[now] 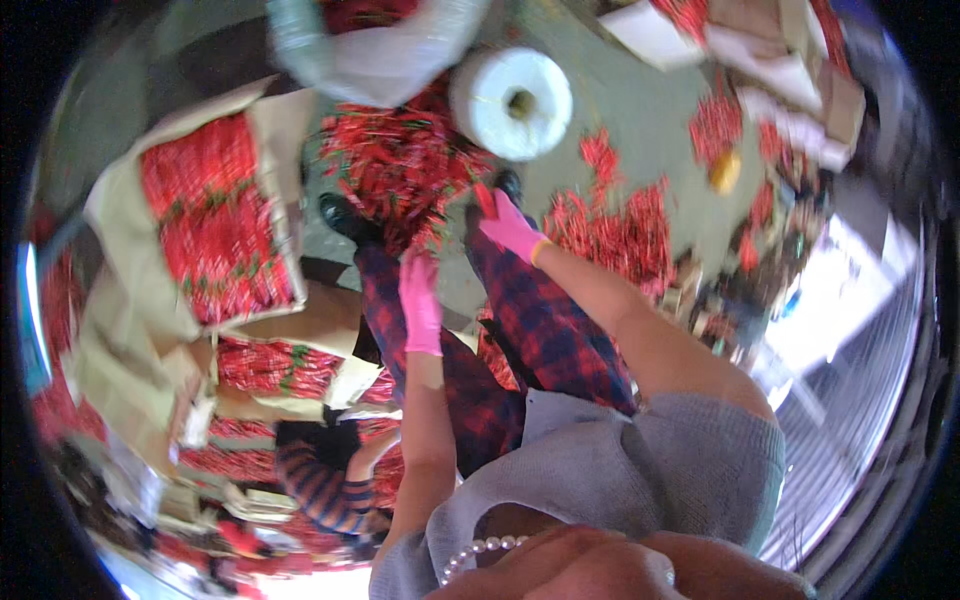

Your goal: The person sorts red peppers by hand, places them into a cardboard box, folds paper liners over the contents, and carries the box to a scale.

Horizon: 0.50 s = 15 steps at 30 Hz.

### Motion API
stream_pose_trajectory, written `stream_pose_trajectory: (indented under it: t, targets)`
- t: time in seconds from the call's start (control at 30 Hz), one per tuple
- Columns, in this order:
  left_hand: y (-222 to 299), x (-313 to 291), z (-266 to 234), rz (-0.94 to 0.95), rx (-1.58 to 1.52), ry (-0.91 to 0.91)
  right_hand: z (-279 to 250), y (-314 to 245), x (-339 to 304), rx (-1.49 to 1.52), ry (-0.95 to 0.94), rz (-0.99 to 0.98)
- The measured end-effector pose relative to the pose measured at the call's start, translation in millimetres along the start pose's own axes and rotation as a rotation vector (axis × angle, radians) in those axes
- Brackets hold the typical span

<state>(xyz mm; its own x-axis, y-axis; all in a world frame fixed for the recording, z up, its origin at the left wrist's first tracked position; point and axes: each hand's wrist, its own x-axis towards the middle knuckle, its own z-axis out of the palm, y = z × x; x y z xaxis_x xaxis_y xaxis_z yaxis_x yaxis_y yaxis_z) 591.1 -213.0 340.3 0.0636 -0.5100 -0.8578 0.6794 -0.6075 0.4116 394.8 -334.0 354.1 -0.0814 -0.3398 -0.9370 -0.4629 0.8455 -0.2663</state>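
A heap of red chili peppers (400, 165) with green stems lies on the floor in front of my black shoes. My left hand (420, 300), in a pink glove, stretches down to the near edge of the heap; its fingertips touch the peppers and its grip is blurred. My right hand (512, 230), also in a pink glove, is beside it to the right and pinches one red chili pepper (484, 198) just above the heap. My legs in red and dark plaid trousers (540, 330) run beneath both hands.
An open cardboard box (120, 215) packed with red chilies stands at the left, with more filled boxes below it. A big white roll (511, 102) sits beyond the heap. Loose chilies (620, 235) are scattered right. Another person's striped sleeve (315, 490) shows lower left.
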Motion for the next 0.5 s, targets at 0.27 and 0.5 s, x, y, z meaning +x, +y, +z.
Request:
stream_pose_trajectory:
  t: [0.27,0.5]
  targets:
    - [-66.7,-7.3,-5.1,-0.333,0.284,0.026,-140.9,203.5,97.5,0.029,0.494,-0.011]
    - [-140.0,0.3,28.6,-0.378,0.349,0.042,-307.7,284.1,136.4,0.495,0.487,0.083]
